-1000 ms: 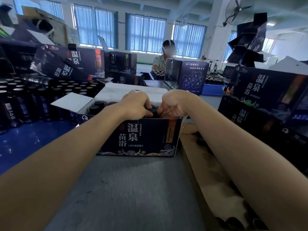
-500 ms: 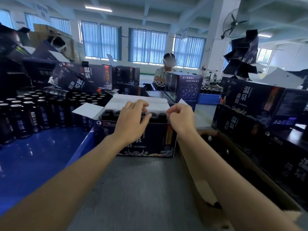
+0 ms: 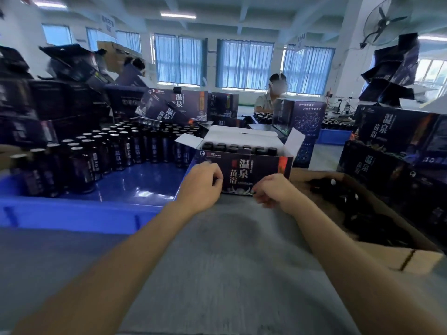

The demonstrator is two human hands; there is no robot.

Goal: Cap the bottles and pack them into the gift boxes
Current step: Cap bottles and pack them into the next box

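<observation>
Grey worktable (image 3: 217, 262), packing line. Left hand (image 3: 200, 184) and right hand (image 3: 273, 191), lately among the capped bottles (image 3: 233, 147), now sit lower against the gift box (image 3: 261, 165) front, fingers curled; grasp indeterminate. Box, at 12 o'clock, appears full; closing its flaps (image 3: 242, 135) plausibly follows.

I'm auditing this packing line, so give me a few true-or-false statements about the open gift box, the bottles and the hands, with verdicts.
1. The gift box has its top flaps open. True.
2. The gift box is empty. False: capped bottles stand in it.
3. Loose bottles stand in the blue tray left of the gift box. True.
4. Both hands reach inside the gift box. False: the left hand and right hand are outside, at its front face.
5. A cardboard box lies right of the gift box. True.
</observation>
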